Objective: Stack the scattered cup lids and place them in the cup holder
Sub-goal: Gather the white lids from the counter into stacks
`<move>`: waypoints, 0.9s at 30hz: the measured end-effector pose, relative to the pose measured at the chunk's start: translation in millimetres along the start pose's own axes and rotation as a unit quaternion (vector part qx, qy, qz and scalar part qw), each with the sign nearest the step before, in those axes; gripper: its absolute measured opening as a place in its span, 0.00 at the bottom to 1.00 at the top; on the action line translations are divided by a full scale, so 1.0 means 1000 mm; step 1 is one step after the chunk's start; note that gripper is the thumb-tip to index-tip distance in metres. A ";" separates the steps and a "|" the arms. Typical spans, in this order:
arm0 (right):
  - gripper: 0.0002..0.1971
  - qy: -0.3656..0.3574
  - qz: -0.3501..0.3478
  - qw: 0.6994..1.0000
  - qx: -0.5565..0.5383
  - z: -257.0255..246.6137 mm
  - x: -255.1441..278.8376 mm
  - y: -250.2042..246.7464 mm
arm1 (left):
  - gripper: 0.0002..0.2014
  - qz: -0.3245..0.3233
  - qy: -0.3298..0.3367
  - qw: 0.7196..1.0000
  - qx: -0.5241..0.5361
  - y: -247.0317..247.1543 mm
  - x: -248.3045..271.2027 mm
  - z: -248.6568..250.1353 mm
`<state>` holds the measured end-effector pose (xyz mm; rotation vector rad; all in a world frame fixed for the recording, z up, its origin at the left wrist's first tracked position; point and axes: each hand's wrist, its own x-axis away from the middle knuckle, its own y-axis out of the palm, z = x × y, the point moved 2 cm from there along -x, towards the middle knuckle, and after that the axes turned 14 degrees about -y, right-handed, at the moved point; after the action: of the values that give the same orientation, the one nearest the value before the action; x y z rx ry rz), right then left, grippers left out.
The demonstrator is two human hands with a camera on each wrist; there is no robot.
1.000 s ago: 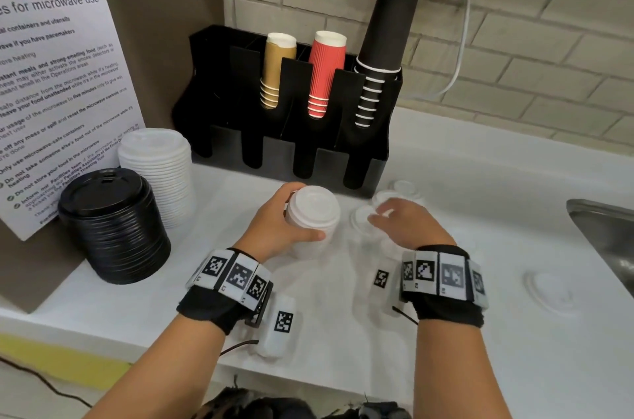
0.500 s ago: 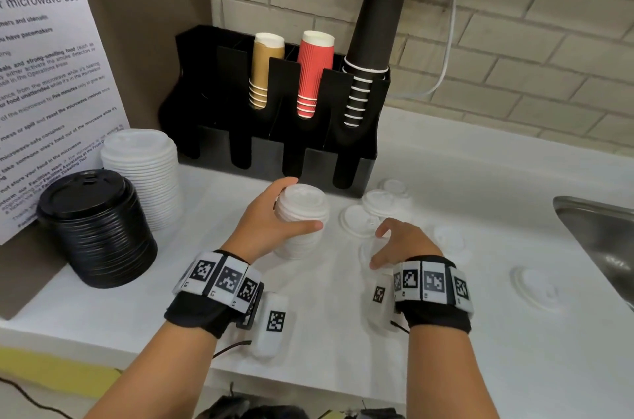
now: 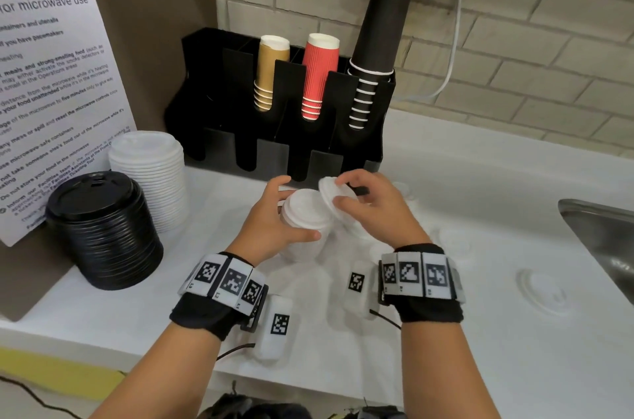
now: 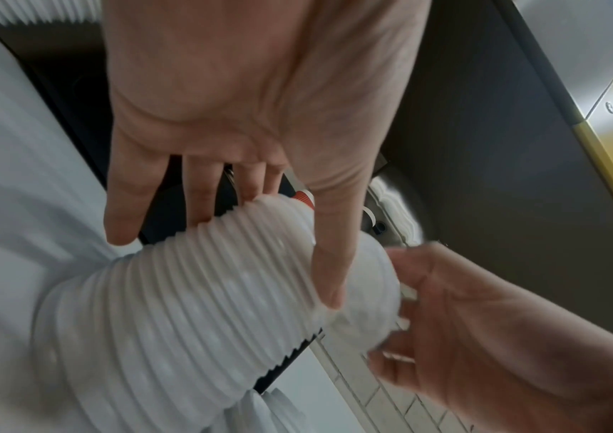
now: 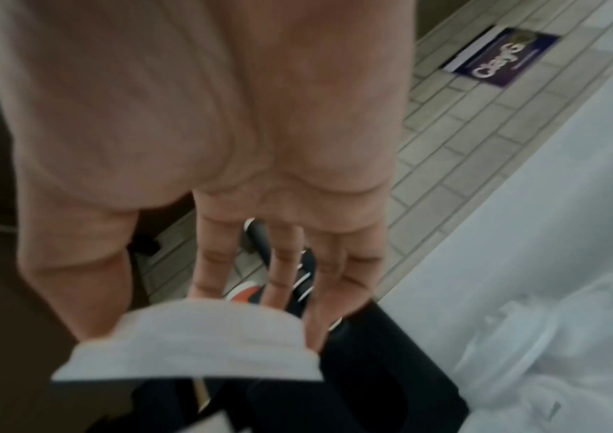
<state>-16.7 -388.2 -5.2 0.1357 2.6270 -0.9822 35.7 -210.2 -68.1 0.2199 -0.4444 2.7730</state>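
My left hand [image 3: 274, 212] grips a tall stack of white cup lids [image 3: 303, 212] just above the counter; the ribbed stack [image 4: 194, 293] fills the left wrist view. My right hand [image 3: 363, 202] pinches a single white lid [image 3: 331, 194], tilted, at the stack's top right edge; that lid [image 5: 190, 342] shows blurred in the right wrist view. The black cup holder [image 3: 281, 151] stands right behind both hands, with brown, red and black cups in its right slots. Loose white lids lie on the counter, one at the right [image 3: 540, 291].
A stack of black lids [image 3: 99, 230] and a stack of white lids [image 3: 151, 175] stand at the left by a microwave notice. A steel sink [image 3: 603, 240] is at the right edge. The white counter [image 3: 480, 195] runs back to a brick wall.
My right hand picked a lid off the counter and lifted it up and left to the top of the stack. My left hand kept hold of the stack.
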 end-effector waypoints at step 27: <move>0.08 -0.028 0.020 0.999 -0.023 -0.005 -0.022 0.017 | 0.34 -0.013 0.031 0.999 0.002 -0.004 -0.001 0.003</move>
<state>6.0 -371.4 -4.2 0.1471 2.5830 -0.8993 38.5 -207.6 -64.5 0.1382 -0.4162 2.7465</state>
